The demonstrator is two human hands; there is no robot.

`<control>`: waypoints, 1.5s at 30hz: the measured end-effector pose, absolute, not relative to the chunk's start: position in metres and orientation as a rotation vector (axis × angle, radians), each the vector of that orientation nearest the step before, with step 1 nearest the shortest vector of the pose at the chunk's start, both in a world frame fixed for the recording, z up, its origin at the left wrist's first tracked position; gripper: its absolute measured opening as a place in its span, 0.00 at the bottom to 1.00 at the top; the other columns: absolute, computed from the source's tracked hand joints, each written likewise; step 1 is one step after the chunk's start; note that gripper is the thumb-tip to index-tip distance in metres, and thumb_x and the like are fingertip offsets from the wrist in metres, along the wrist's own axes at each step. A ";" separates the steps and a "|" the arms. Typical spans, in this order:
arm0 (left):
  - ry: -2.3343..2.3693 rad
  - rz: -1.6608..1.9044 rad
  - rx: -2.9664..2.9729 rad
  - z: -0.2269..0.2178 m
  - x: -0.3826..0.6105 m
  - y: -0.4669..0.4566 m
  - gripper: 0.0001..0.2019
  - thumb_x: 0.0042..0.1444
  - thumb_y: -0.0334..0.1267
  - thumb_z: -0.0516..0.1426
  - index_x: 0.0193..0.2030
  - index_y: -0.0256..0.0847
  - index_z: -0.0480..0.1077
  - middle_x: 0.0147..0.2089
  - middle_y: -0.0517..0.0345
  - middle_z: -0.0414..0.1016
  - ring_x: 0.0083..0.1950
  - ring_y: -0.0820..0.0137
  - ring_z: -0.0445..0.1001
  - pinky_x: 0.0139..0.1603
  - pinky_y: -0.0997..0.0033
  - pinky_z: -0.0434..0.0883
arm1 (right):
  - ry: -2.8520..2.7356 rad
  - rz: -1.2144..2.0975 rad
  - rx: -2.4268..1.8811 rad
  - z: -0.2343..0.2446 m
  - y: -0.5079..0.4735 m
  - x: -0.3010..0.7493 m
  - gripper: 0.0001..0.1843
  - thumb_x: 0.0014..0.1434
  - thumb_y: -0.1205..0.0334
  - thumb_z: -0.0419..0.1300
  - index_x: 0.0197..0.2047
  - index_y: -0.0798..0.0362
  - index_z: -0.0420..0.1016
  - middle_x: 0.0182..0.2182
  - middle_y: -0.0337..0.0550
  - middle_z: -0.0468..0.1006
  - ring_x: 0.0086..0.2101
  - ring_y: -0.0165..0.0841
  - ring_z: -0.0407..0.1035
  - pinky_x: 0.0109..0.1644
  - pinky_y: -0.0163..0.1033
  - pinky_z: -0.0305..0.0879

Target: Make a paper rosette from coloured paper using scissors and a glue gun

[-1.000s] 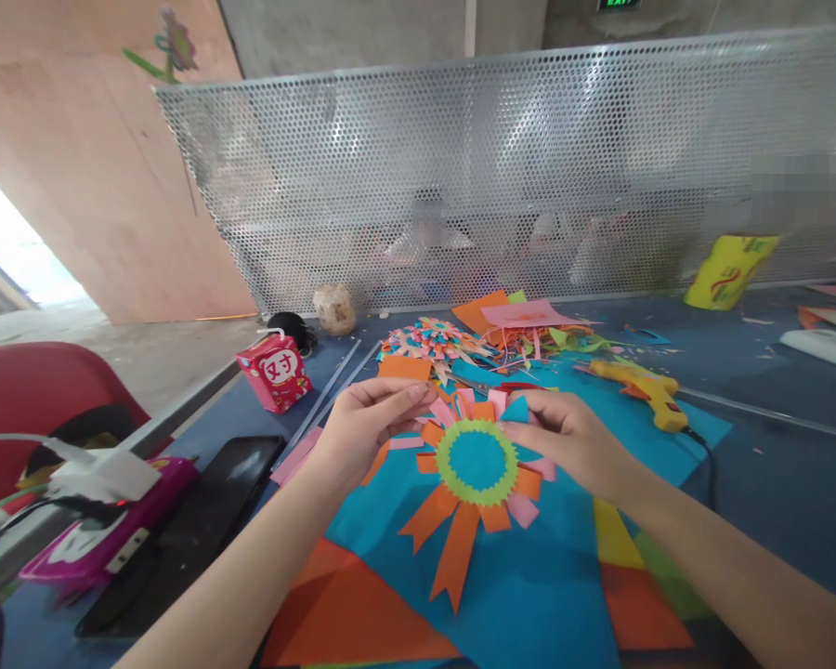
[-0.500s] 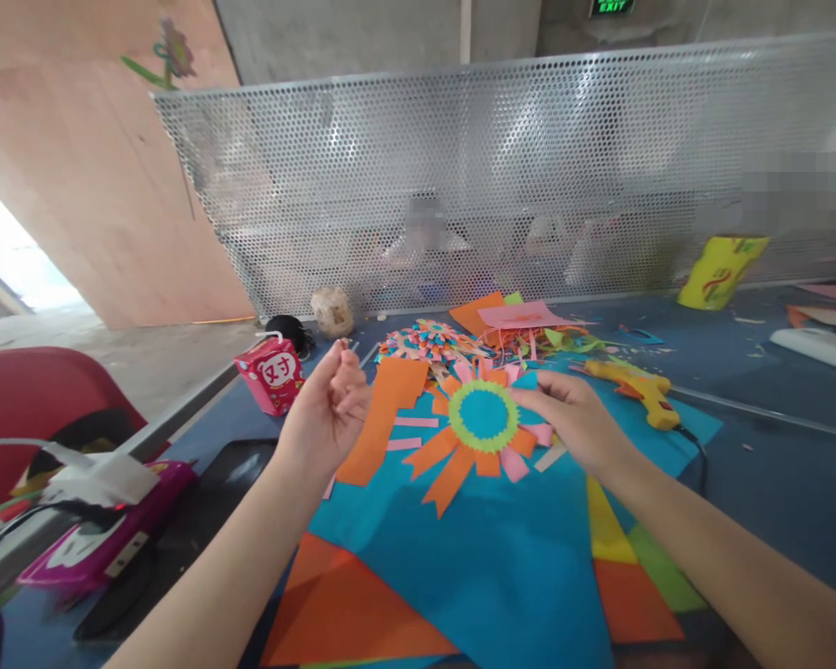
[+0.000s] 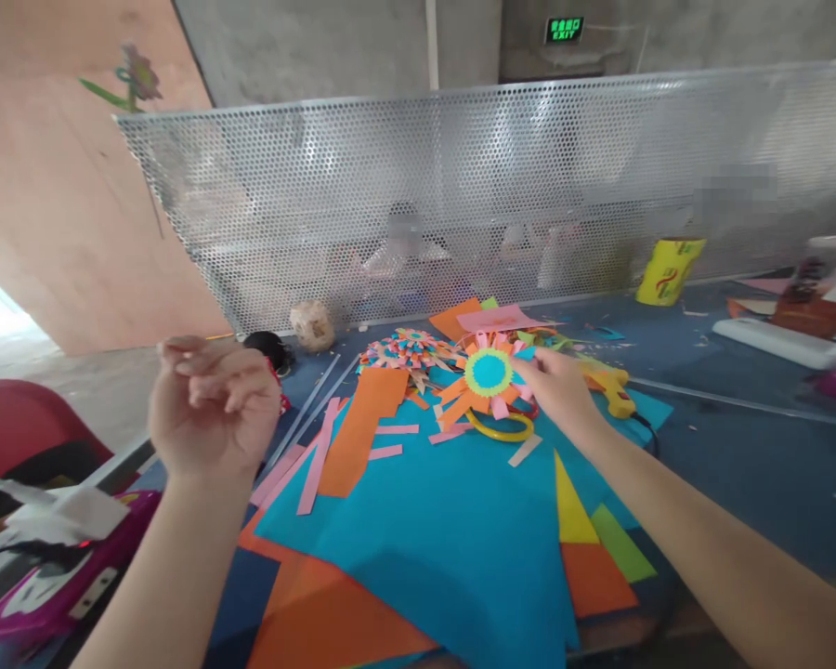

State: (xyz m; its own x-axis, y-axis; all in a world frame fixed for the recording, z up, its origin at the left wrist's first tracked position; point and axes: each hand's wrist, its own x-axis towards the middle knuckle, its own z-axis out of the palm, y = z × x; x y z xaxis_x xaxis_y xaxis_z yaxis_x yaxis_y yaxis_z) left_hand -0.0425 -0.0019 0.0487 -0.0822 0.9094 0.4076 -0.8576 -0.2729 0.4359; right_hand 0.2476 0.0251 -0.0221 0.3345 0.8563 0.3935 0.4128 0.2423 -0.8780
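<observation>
My right hand (image 3: 564, 390) pinches a felt flower (image 3: 491, 372) by its blue petal at the right edge. The flower has a blue centre, a lime zigzag ring, and orange and pink petals. Raised at the left, my left hand (image 3: 215, 400) has curled fingers with thumb and fingertips together; anything between them is too small to make out. Under the flower shows a yellow loop handle (image 3: 502, 429) with some red beside it, resting on a blue felt sheet (image 3: 452, 530). An orange felt strip (image 3: 359, 427) and several pink strips (image 3: 319, 455) lie left of it.
Finished-looking felt flowers (image 3: 411, 348) are heaped at the back, near pink felt (image 3: 498, 319). A yellow glue gun (image 3: 617, 390) with a cord lies right. A perforated metal screen (image 3: 362, 186) closes the far edge. A purple power strip (image 3: 104, 567) stands left; a yellow container (image 3: 669, 271) stands back right.
My left hand has moved left, away from the flower. The flower in my right hand has moved slightly farther from me, and the yellow handle now shows beneath it. The view has shifted right.
</observation>
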 end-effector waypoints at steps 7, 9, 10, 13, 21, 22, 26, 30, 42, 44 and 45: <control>0.785 1.508 1.022 0.007 -0.018 0.024 0.05 0.42 0.29 0.63 0.26 0.34 0.71 0.22 0.59 0.72 0.24 0.76 0.70 0.25 0.80 0.69 | -1.245 0.729 -1.194 -0.025 0.026 0.242 0.16 0.50 0.51 0.56 0.20 0.51 0.59 0.11 0.31 0.63 0.15 0.27 0.58 0.22 0.34 0.52; 0.966 1.343 0.987 -0.010 -0.004 0.026 0.08 0.40 0.33 0.65 0.26 0.33 0.71 0.27 0.55 0.75 0.30 0.73 0.74 0.29 0.77 0.71 | -1.215 0.830 -1.110 -0.024 0.023 0.237 0.16 0.50 0.49 0.56 0.23 0.51 0.60 0.11 0.31 0.63 0.15 0.26 0.58 0.22 0.34 0.55; 0.980 1.278 0.991 -0.017 0.001 0.024 0.09 0.38 0.33 0.66 0.26 0.33 0.71 0.29 0.54 0.75 0.32 0.71 0.75 0.31 0.75 0.72 | -1.183 0.903 -1.049 -0.023 0.021 0.235 0.16 0.50 0.49 0.57 0.24 0.51 0.60 0.12 0.30 0.63 0.15 0.26 0.58 0.22 0.34 0.56; 0.935 1.177 1.040 -0.027 0.015 0.017 0.11 0.37 0.34 0.66 0.28 0.33 0.72 0.35 0.50 0.77 0.40 0.63 0.76 0.38 0.67 0.73 | -1.060 1.130 -0.856 -0.020 0.017 0.230 0.17 0.46 0.50 0.62 0.24 0.51 0.60 0.13 0.30 0.65 0.15 0.25 0.59 0.22 0.33 0.59; 0.746 0.963 1.144 -0.034 0.042 0.001 0.13 0.40 0.36 0.65 0.34 0.34 0.73 0.37 0.50 0.78 0.45 0.60 0.75 0.38 0.68 0.73 | -1.128 1.107 -0.918 -0.031 0.018 0.222 0.18 0.46 0.49 0.63 0.23 0.52 0.61 0.13 0.32 0.68 0.17 0.26 0.64 0.24 0.34 0.66; 0.752 0.997 1.121 -0.035 0.043 0.002 0.12 0.39 0.37 0.66 0.30 0.34 0.73 0.33 0.51 0.78 0.43 0.60 0.76 0.37 0.69 0.73 | -1.158 1.106 -0.935 -0.032 0.018 0.221 0.18 0.46 0.49 0.63 0.23 0.52 0.62 0.14 0.33 0.69 0.17 0.26 0.65 0.24 0.34 0.66; 0.794 1.070 1.087 -0.035 0.041 0.007 0.13 0.34 0.40 0.67 0.23 0.34 0.72 0.24 0.56 0.76 0.35 0.62 0.77 0.32 0.71 0.72 | -1.222 1.158 -0.928 -0.031 0.018 0.217 0.16 0.44 0.50 0.64 0.25 0.53 0.65 0.16 0.33 0.70 0.19 0.28 0.68 0.23 0.34 0.67; 0.909 1.079 1.133 -0.034 0.037 0.009 0.16 0.30 0.43 0.68 0.21 0.34 0.70 0.21 0.55 0.76 0.29 0.65 0.77 0.29 0.72 0.71 | -1.222 1.189 -0.935 -0.028 0.017 0.216 0.15 0.43 0.52 0.65 0.28 0.53 0.68 0.17 0.33 0.69 0.19 0.28 0.68 0.23 0.33 0.67; 0.906 1.116 1.187 -0.033 0.034 0.009 0.14 0.35 0.43 0.67 0.26 0.34 0.74 0.27 0.53 0.78 0.32 0.68 0.76 0.28 0.76 0.71 | -1.146 1.156 -0.964 -0.029 0.020 0.223 0.12 0.46 0.56 0.63 0.26 0.54 0.67 0.19 0.35 0.71 0.20 0.26 0.68 0.25 0.32 0.67; 0.886 1.155 1.119 -0.033 0.034 0.009 0.14 0.34 0.43 0.67 0.26 0.35 0.73 0.28 0.54 0.78 0.32 0.68 0.76 0.28 0.77 0.71 | -1.144 1.153 -0.954 -0.029 0.021 0.224 0.12 0.46 0.55 0.63 0.26 0.54 0.67 0.19 0.35 0.72 0.20 0.27 0.68 0.25 0.32 0.67; 0.890 1.162 1.100 -0.033 0.034 0.010 0.15 0.34 0.43 0.67 0.26 0.35 0.73 0.28 0.53 0.78 0.33 0.67 0.77 0.28 0.77 0.71 | -1.143 1.149 -0.954 -0.029 0.021 0.224 0.12 0.46 0.55 0.63 0.26 0.54 0.67 0.19 0.35 0.72 0.20 0.27 0.68 0.25 0.33 0.67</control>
State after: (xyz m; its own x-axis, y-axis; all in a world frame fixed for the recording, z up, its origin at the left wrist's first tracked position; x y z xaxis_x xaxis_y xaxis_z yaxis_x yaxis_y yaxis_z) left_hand 0.0336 0.0097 -0.0333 0.1968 0.9804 0.0093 -0.2463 0.0403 0.9683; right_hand 0.2237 0.0208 -0.0292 0.0306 0.9842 0.1742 -0.1790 0.1768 -0.9678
